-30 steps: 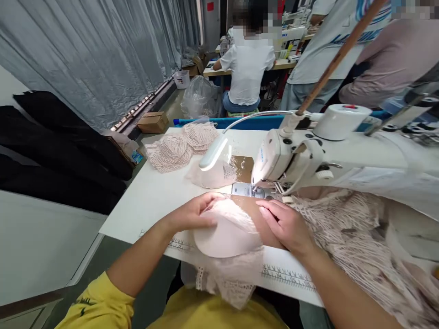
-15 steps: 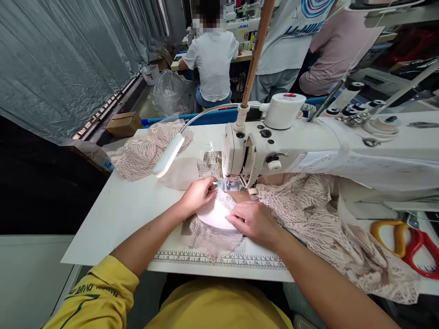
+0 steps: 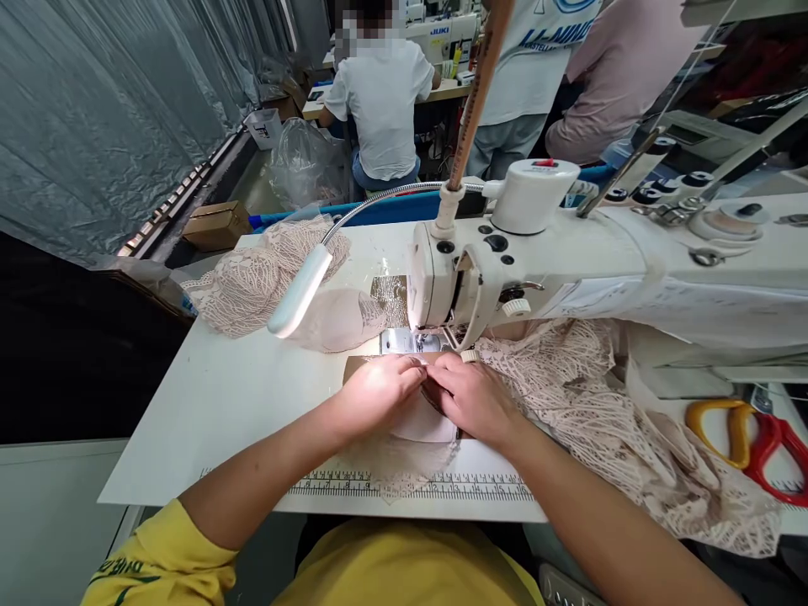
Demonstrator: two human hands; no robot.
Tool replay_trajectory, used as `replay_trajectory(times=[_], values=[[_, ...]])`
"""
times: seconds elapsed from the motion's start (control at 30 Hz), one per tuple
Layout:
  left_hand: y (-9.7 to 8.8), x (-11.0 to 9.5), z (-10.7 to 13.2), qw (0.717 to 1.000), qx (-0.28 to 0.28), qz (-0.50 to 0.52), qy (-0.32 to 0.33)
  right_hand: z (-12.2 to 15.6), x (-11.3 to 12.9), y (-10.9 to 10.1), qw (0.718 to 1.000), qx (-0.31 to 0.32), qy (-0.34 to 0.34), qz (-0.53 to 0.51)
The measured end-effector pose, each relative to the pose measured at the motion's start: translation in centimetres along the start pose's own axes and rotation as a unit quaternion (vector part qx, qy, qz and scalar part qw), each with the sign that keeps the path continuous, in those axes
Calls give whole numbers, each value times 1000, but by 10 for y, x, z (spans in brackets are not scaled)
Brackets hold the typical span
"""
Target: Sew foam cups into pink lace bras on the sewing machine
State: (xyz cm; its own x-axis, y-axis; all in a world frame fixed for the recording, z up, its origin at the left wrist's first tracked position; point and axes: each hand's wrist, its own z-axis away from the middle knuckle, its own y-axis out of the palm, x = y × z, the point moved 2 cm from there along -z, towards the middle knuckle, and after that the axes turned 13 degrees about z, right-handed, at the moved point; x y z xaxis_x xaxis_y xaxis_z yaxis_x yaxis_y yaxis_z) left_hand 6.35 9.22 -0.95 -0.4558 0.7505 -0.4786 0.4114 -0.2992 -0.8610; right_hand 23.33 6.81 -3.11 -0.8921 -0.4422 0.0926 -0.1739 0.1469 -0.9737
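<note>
A pale pink padded cup with a lace edge (image 3: 422, 425) lies on the white sewing table (image 3: 227, 396), just in front of the needle of a white sewing machine (image 3: 568, 261). My left hand (image 3: 377, 391) presses on the cup's left side, fingers closed over the fabric. On the cup's right side my right hand (image 3: 475, 402) pinches the lace, fingertips meeting the left hand's. Both hands sit directly below the presser foot (image 3: 424, 341).
A gooseneck lamp (image 3: 299, 290) hangs over finished lace pieces (image 3: 265, 273) at the table's back left. More lace (image 3: 606, 421) is heaped under the machine arm. Yellow and red scissors (image 3: 751, 433) lie far right. People sit and stand at tables beyond.
The view has settled lower and nearer the machine. Both hands have drawn together on the cup and pushed it closer to the needle.
</note>
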Motion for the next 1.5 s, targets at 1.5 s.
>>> replay_trajectory(times=[1.5], values=[[-5, 26, -4, 995, 43, -53, 67, -5, -7, 0, 998, -10, 58, 30]])
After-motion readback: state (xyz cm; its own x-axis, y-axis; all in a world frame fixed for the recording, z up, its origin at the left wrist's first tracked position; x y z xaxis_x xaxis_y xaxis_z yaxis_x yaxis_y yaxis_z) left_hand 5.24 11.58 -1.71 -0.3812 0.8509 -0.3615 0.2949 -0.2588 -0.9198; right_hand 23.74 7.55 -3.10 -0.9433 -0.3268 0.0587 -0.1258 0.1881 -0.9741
